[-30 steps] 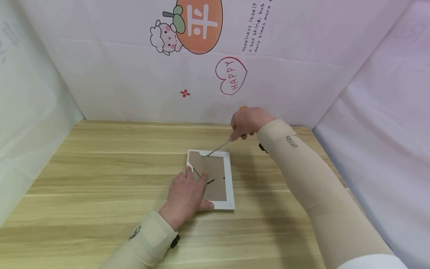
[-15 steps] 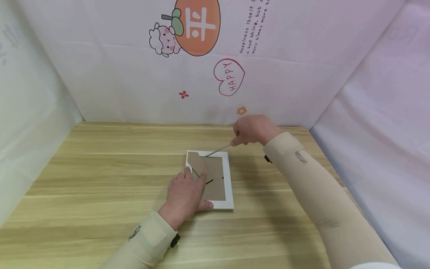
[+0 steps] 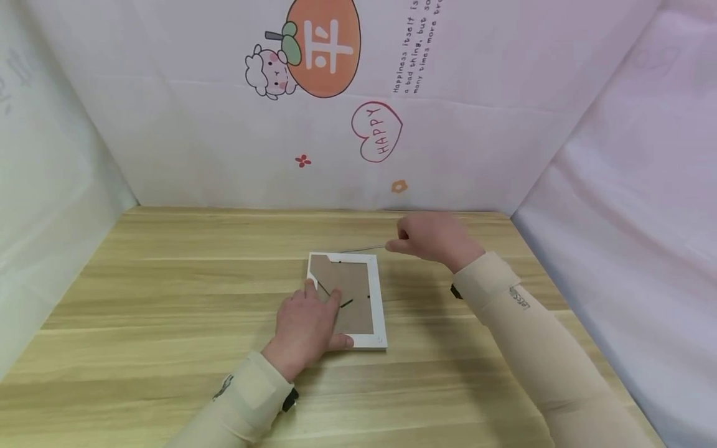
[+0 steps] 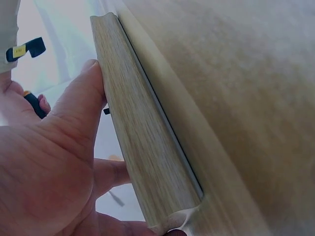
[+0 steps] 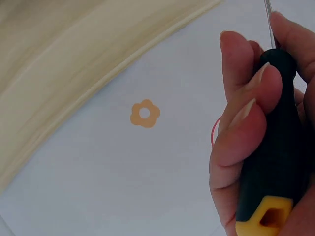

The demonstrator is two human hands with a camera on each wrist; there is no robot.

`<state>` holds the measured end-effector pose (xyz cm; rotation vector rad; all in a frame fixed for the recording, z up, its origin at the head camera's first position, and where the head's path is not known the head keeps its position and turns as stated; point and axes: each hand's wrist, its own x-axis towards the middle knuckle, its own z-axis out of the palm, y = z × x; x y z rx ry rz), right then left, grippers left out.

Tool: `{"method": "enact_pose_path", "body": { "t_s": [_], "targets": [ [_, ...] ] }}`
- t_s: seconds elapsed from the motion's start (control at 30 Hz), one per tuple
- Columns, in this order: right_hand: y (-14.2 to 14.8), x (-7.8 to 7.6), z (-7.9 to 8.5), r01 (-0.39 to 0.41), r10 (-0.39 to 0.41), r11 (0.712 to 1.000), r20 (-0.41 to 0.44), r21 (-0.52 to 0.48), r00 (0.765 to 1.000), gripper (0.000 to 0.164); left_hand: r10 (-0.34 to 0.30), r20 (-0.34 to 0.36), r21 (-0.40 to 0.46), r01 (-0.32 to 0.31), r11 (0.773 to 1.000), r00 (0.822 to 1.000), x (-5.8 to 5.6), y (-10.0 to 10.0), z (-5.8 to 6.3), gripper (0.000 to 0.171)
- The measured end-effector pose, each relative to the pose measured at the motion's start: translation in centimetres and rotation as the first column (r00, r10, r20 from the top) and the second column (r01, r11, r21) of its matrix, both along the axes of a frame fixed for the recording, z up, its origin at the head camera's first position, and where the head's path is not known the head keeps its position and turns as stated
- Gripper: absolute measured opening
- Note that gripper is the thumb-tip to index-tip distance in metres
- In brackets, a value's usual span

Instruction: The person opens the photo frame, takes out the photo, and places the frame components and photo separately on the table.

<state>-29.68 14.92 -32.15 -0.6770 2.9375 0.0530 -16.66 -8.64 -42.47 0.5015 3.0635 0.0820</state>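
A white picture frame [image 3: 377, 311] lies back side up, its brown backing board [image 3: 355, 283] showing. Small black tabs [image 3: 340, 262] stand at the board's edge. My left hand [image 3: 305, 323] rests on the near left part, index finger on the board and thumb on the near border. In the left wrist view the frame's wood-grained side [image 4: 133, 113] faces the camera, thumb on its edge. My right hand [image 3: 431, 236] grips a screwdriver [image 5: 273, 137] by its dark green, yellow-ended handle. Its thin metal shaft [image 3: 364, 249] runs almost level, the tip at the frame's far border.
The wooden table [image 3: 168, 311] ends at a white printed cloth [image 3: 476, 143] behind, with cloth walls on the left and right. The right hand is close to the back cloth.
My right hand has come down and slightly right, tipping the screwdriver flatter. Its tip has moved from the backing board's far edge onto the frame's far border. The left hand keeps its place.
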Motion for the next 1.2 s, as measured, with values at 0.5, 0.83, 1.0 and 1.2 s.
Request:
{"method": "enact_pose_path", "body": {
  "t_s": [0.5,0.83,1.0,1.2],
  "targets": [
    [1.9,3.2,-2.4,0.042,-0.010,0.966,0.126,-0.256,0.992,0.034,0.077,0.004,-0.034,-0.077,0.996,0.997,0.5,0.6,0.7,0.098],
    [2.5,4.9,-2.9,0.034,-0.002,0.941,0.094,-0.337,0.996,0.033,0.143,0.058,0.091,-0.148,0.985,0.988,0.9,0.9,1.3,0.092],
    [2.8,5.5,-3.1,0.033,0.000,0.930,0.091,-0.367,0.996,0.031,0.159,0.062,0.168,-0.168,0.971,0.985,1.0,1.0,1.2,0.088],
    [3.0,5.9,-3.5,0.023,0.008,0.922,0.078,-0.388,0.997,0.027,0.168,0.052,0.202,-0.175,0.964,0.984,1.2,1.1,1.0,0.087]
  ]
}}
